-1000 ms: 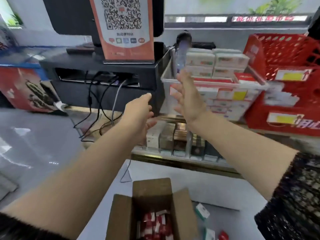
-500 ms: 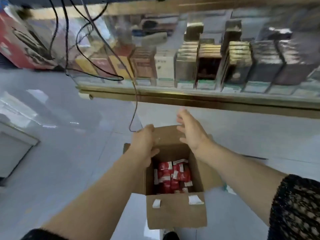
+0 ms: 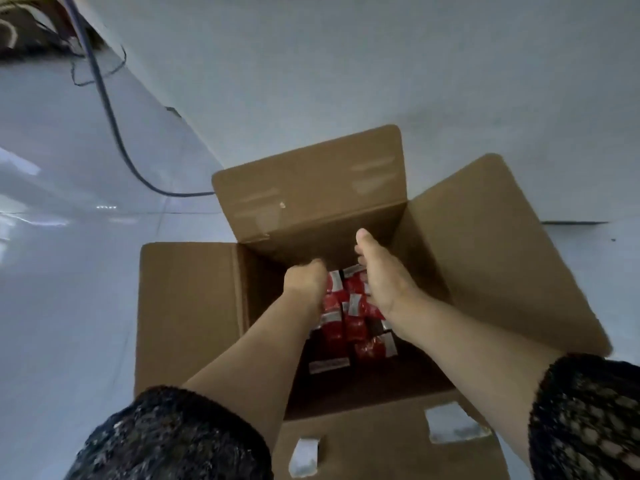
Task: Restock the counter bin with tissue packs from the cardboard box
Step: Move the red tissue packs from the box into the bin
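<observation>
Vs half a sec ago: view has tipped further down, the glass shelf of boxed goods is out of frame, and the cardboard box (image 3: 187,306) fills most of the pic. Both hands were up at the box's far rim; now they're down inside it. Left grip (image 3: 304,282) sits knuckles-up on the red tissue packs (image 3: 346,327), fingers curled under. Right grip (image 3: 384,278) is just beside it, thumb sticking up, touching the packs too.

Hard to see: fingertips of both grips are hidden behind the hands, so can't tell if either grip holds a pack. Packs lie jumbled at the box bottom, partly covered by both forearms. Black sleeves (image 3: 166,438) cut off at the bottom edge. Dark cable (image 3: 114,126) trails across the floor (image 3: 69,271) and goes behind the far flap.
</observation>
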